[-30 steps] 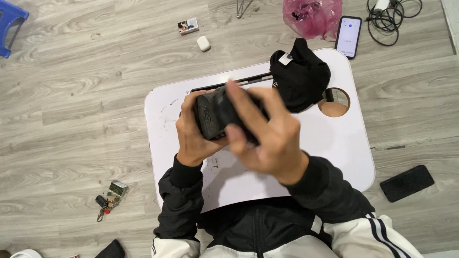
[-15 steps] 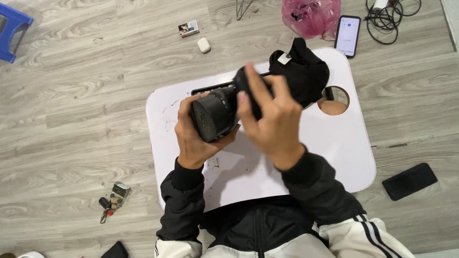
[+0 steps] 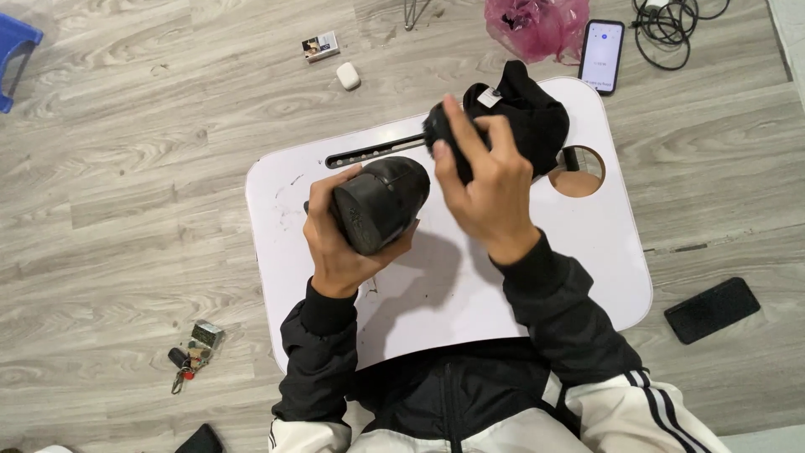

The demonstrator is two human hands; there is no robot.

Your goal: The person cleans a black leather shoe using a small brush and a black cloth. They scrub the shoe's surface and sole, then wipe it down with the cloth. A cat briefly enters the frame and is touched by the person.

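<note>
1. Fingers (image 3: pixel 335 214) of the left hand (image 3: pixel 335 243) are wrapped from below and behind around a black shoe (image 3: pixel 381 201); they are clamped on it, with the thumb on the near side
2. Shoe is held above the white table (image 3: pixel 436 294), not touching it; its long axis runs away from the person and a little to the right, and the dark sole end faces the camera
3. Right hand (image 3: pixel 486 189) is raised just beside the shoe, on its right side; its fingers (image 3: pixel 457 138) are closed on a small black object (image 3: pixel 440 134), which looks like a brush or a cloth pad, but I cannot tell which
4. Black object lies up and to the right of the shoe, near it but apart; a narrow gap shows between them, so the right hand is the nearer one to the upper side of the shoe
5. Behind the right hand a black bundle of fabric (image 3: pixel 524 113) lies on the far part of the table, beside a round hole (image 3: pixel 579 172) in the board; a long slot (image 3: pixel 373 151) runs along the far edge
6. On the wooden floor (image 3: pixel 151 168) around the table there are a lit phone (image 3: pixel 601 54), a pink plastic bag (image 3: pixel 537 25), a black cable (image 3: pixel 671 21), a small white case (image 3: pixel 348 75), a small card box (image 3: pixel 321 46), a dark flat phone (image 3: pixel 711 309) at the right and a bunch of keys (image 3: pixel 193 352) at the left
</note>
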